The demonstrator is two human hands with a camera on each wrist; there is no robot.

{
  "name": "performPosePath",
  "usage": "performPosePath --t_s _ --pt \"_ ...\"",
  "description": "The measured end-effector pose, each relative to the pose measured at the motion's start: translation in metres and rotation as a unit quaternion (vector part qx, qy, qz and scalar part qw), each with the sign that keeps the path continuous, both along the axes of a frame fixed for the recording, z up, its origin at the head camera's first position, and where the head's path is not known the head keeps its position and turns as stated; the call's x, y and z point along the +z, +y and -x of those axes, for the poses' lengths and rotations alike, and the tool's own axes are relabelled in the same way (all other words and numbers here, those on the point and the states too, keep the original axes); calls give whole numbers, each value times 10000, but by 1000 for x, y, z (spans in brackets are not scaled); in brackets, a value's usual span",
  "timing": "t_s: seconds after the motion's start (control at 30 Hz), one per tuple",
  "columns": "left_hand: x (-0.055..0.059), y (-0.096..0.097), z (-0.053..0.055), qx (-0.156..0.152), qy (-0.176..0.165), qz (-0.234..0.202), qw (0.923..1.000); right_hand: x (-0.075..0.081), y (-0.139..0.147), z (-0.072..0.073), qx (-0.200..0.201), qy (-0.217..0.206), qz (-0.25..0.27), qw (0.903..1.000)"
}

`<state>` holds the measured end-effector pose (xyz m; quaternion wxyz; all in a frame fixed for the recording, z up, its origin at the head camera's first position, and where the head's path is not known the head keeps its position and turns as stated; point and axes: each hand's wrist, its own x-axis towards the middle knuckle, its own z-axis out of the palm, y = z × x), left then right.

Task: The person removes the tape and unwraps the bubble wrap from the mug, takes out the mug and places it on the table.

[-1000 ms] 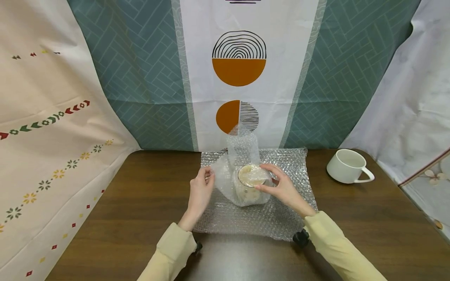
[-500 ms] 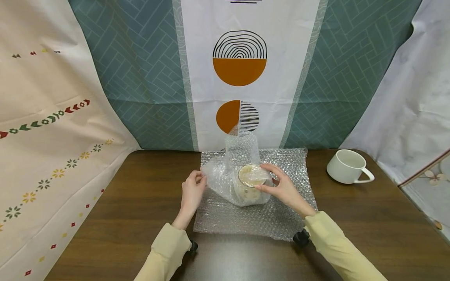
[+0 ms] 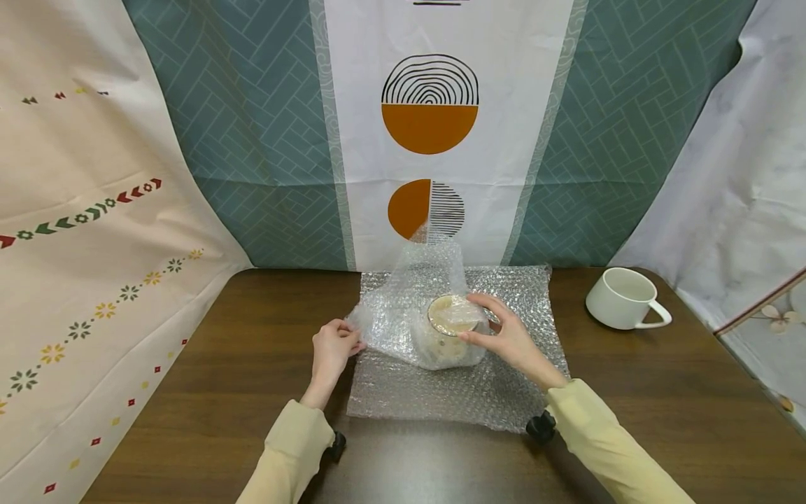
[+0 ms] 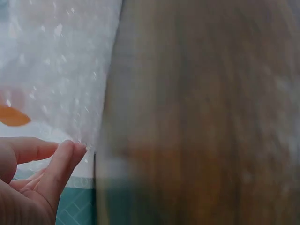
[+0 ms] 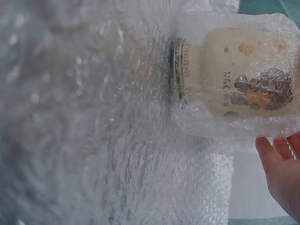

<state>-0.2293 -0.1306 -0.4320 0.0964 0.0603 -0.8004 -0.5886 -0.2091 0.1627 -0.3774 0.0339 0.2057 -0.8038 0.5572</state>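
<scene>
A cream cup (image 3: 446, 346) with a gold rim stands upright in the middle of the table, partly covered by bubble wrap. Brown lettering and a bear picture show on its side in the right wrist view, where the cup (image 5: 213, 70) is seen through the wrap. My left hand (image 3: 334, 344) pinches the edge of a bubble wrap flap (image 3: 387, 323), stretched out left of the cup. In the left wrist view, thumb and fingertips of the left hand (image 4: 47, 173) meet at the film's corner. My right hand (image 3: 506, 341) grips the cup near its rim through the wrap.
The bubble wrap sheet (image 3: 418, 400) lies flat under the cup on the dark wooden table (image 3: 239, 392). Another strip of wrap (image 3: 434, 266) rises behind the cup. A white mug (image 3: 620, 301) stands at the back right. Patterned cloths (image 3: 277, 140) enclose the back and sides.
My left hand has moved left and closer to me, drawing the flap away from the cup and lower. The right hand and cup have stayed in place.
</scene>
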Motion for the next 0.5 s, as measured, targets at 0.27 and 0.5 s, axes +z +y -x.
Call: performPosePath --t_s 0.27,0.5 --pt "-4 -5 2 -42 -256 62 9996 0 -1 0 3 59 11 10000" --pt "-2 -7 2 -71 -440 27 9990 -1 0 1 11 23 51 10000"
